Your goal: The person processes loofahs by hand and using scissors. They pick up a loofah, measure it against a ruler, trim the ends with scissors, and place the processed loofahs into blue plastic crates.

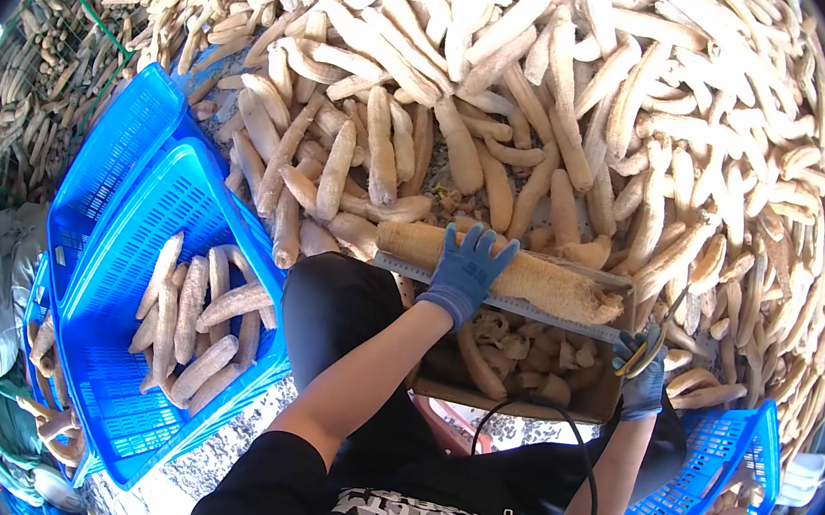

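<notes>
My left hand (462,274), in a blue glove, lies over a thick dried loofah (557,284) and grips it from above. Along the loofah's near side runs a metal ruler (396,265), partly covered by that hand. My right hand (642,387), also gloved, holds a pair of scissors (645,354) with yellow handles, blades pointing up and away. The right hand is close to the ruler's right end; whether it touches it I cannot tell. Below the loofah, a cardboard box (518,403) between my legs contains cut loofah pieces (513,343) and one longer slim loofah (478,361).
A large heap of dried loofahs (461,149) rises in front and to the right. Blue plastic baskets (187,173) stand at my left, the nearest with several loofahs (190,309). Another blue basket (699,438) with pieces is at my right. A dark cable (594,480) loops across my lap.
</notes>
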`<action>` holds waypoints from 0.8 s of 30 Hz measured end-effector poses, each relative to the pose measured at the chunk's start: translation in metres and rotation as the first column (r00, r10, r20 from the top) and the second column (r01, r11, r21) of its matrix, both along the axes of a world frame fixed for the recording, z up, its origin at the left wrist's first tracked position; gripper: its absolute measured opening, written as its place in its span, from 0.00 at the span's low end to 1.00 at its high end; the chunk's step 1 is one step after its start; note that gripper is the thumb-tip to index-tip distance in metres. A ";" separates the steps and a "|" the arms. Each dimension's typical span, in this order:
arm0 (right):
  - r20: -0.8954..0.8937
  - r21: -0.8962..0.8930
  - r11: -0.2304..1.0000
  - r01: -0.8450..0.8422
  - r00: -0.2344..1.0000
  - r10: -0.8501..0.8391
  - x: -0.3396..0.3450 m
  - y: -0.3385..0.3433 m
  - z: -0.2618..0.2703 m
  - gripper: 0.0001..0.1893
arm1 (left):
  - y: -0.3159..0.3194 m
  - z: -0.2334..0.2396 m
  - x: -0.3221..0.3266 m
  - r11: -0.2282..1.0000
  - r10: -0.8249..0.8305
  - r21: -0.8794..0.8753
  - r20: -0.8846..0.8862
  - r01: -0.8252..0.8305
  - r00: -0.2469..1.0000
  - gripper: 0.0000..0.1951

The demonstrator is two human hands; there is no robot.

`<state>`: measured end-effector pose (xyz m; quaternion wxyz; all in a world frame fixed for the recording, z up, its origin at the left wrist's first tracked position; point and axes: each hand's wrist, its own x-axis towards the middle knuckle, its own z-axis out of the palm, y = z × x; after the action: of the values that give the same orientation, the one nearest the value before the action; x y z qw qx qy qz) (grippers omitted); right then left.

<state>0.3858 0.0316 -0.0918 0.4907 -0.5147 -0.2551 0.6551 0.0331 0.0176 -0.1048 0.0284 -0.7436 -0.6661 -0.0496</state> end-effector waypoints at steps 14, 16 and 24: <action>-0.019 -0.039 0.999 -0.018 1.000 0.017 -0.025 -0.036 -0.008 0.17 | 0.006 -0.008 -0.004 0.989 -0.014 -0.146 -0.018 0.012 1.000 0.47; 0.044 -0.054 0.999 -0.004 0.999 0.006 -0.045 -0.058 0.007 0.18 | 0.006 -0.004 -0.002 0.986 -0.009 -0.168 -0.035 0.003 0.999 0.47; 0.398 -0.057 0.881 -0.469 0.799 0.451 -0.063 -0.116 -0.047 0.19 | 0.005 0.004 -0.001 0.983 0.000 -0.182 0.002 0.000 1.000 0.47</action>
<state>0.3223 -0.0846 -0.1384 0.2658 -0.5491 -0.4815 0.6293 0.0323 0.0222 -0.1006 -0.0406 -0.7431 -0.6679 0.0108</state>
